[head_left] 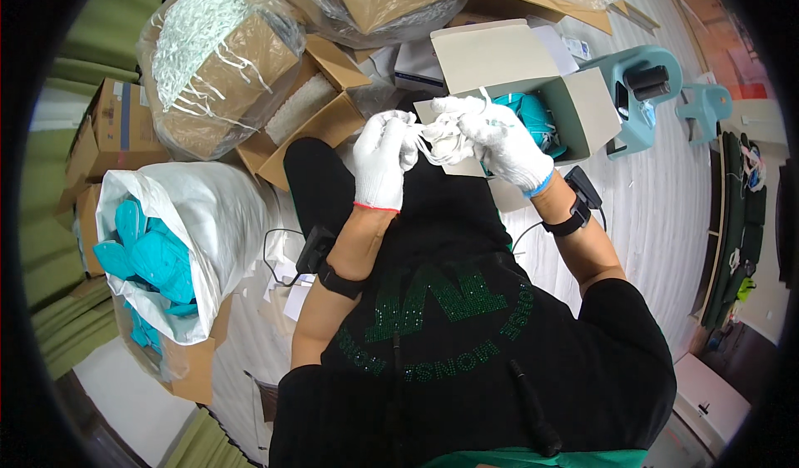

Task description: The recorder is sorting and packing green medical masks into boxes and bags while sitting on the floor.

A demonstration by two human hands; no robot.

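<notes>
I wear white knit gloves on both hands. Above my lap, my left hand [384,156] pinches a few thin white strands between its fingertips. Close beside it, my right hand [499,139] is closed around a bunch of white strips [448,140], which hangs between the two hands. Just beyond my right hand stands an open light-coloured carton [595,110] with teal pieces [533,117] inside. My right glove hides part of these pieces and of the carton's near side.
At the left a white sack [225,210] holds teal pieces [158,252]. Farther back, a plastic-wrapped carton [233,94] carries a heap of white shredded strips [200,27]. An open brown carton [308,127] sits beside it. A teal plastic stool [620,64] stands at the far right.
</notes>
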